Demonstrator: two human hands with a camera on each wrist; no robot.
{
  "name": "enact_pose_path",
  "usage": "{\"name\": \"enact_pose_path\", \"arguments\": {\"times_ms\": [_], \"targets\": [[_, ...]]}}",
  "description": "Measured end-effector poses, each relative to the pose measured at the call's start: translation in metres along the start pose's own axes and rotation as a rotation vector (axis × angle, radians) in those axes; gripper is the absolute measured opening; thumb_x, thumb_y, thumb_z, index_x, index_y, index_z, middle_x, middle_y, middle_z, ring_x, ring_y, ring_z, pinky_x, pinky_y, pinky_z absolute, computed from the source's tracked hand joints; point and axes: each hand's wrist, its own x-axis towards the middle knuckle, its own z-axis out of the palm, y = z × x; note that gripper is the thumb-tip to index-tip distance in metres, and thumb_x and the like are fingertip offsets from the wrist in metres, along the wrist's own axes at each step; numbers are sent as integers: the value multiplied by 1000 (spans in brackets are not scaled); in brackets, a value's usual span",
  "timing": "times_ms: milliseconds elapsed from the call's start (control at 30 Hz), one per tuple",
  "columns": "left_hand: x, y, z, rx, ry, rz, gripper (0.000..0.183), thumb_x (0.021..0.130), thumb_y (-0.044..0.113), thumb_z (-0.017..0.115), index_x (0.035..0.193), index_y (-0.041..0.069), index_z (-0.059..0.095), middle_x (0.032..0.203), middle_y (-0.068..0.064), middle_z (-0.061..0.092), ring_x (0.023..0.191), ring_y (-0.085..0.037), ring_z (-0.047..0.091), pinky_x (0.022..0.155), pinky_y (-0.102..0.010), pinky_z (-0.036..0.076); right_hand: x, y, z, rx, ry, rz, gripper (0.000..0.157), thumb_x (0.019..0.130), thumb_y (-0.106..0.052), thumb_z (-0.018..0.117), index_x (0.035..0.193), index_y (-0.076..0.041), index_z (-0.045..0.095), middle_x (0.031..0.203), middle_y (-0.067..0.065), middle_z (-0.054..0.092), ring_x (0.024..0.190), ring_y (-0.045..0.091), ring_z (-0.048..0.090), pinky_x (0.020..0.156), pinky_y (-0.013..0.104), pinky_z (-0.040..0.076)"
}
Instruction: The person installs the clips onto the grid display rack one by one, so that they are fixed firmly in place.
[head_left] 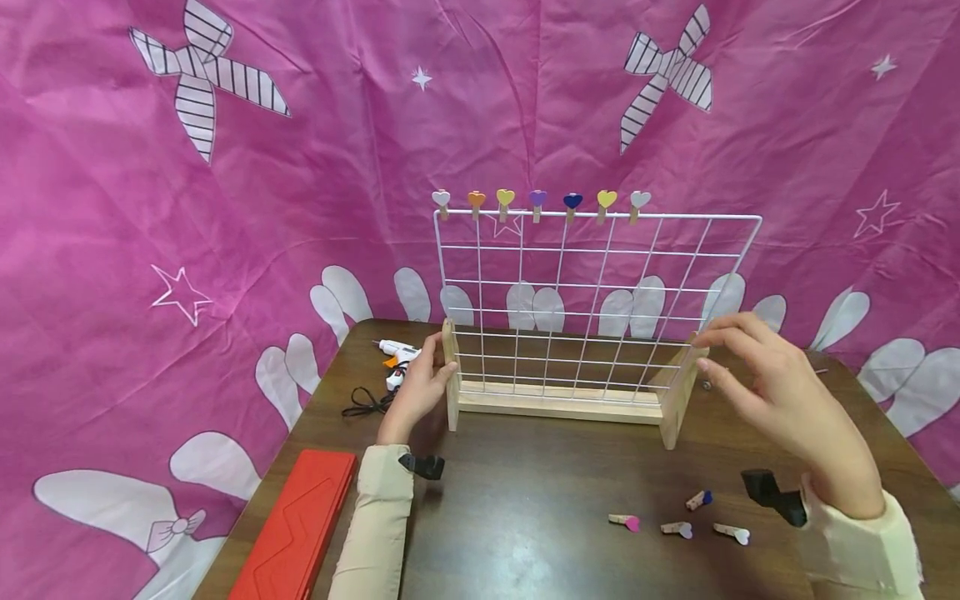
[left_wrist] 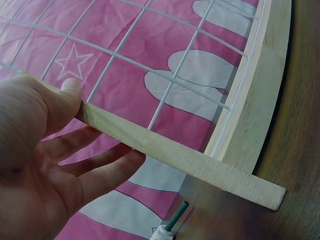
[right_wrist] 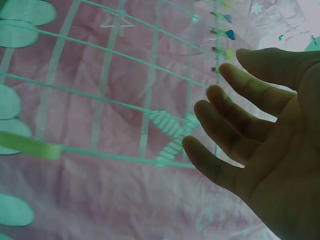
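Note:
A white wire grid (head_left: pixel 697 217) stands upright in a wooden stand (head_left: pixel 555 407) in the head view. Several heart-topped clothespins (head_left: pixel 572 202) in mixed colours line its top wire, from the left corner to past the middle. My left hand (head_left: pixel 423 383) grips the stand's left side piece (left_wrist: pixel 170 150), thumb on one face and fingers on the other. Beside the right side piece (head_left: pixel 678 404) is my right hand (head_left: pixel 780 392), its fingers loosely bent and holding nothing; in the right wrist view they are spread near the grid. Whether a fingertip touches the wood I cannot tell.
Loose clothespins lie on the table at front right: one pink (head_left: pixel 630 522), one blue (head_left: pixel 701 499), two pale (head_left: pixel 678 529). A white glue gun (head_left: pixel 397 348) with black cable (head_left: pixel 365 407) sits behind my left hand. A red case (head_left: pixel 300 525) lies along the left edge.

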Motion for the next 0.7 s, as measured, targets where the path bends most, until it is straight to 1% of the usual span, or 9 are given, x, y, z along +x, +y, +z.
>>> {"name": "enact_pose_path", "arguments": {"times_ms": [33,167,233,367,467,533,600,700], "targets": [[0,0,0,-2,-3,1,50,93,12,54,138,10,32,112,-20,58,100,-27,59,82,-44,51,-7,0,2,8,-13,5,30,72,5,70,98,-10,65,102,2,58,82,4,47,67,18,36],[0,2,-1,2,-6,-1,50,93,11,54,137,10,32,113,-20,58,101,-27,59,83,-43,50,-30,0,9,11,-79,38,33,72,4,72,97,-16,63,100,-5,57,83,1,49,71,15,37],[0,2,-1,6,-4,0,50,93,11,54,137,10,32,114,-20,57,102,-27,58,84,-44,50,-40,0,13,3,-111,52,35,71,4,73,96,-19,62,97,-9,56,81,1,50,69,14,38],[1,2,-1,2,3,-1,50,93,9,54,137,9,32,116,-20,56,104,-28,57,84,-45,49,-60,3,21,-24,-197,125,34,70,-1,76,93,-22,61,92,-16,55,80,1,54,68,13,40],[2,0,0,-14,0,4,49,93,8,53,137,8,31,118,-22,55,105,-29,56,85,-45,49,-74,7,26,-41,-255,184,31,69,-5,77,91,-21,62,88,-18,55,78,2,56,65,18,44],[2,0,1,-21,-6,5,49,93,8,52,138,8,31,119,-22,55,106,-29,56,85,-44,49,-84,12,29,-51,-283,218,29,68,-7,79,90,-19,64,86,-18,55,76,1,55,61,22,45],[2,-1,1,-19,-6,6,50,93,8,53,138,8,31,119,-21,55,106,-29,56,85,-44,49,-92,16,33,-28,-322,273,28,68,-9,79,91,-18,64,85,-17,56,76,1,54,60,27,46],[2,1,1,-17,-17,-2,50,94,9,52,139,9,30,119,-21,55,106,-29,57,84,-43,50,-104,23,39,-1,-401,373,26,70,-13,78,92,-17,65,85,-15,57,77,6,54,62,29,47]]}}
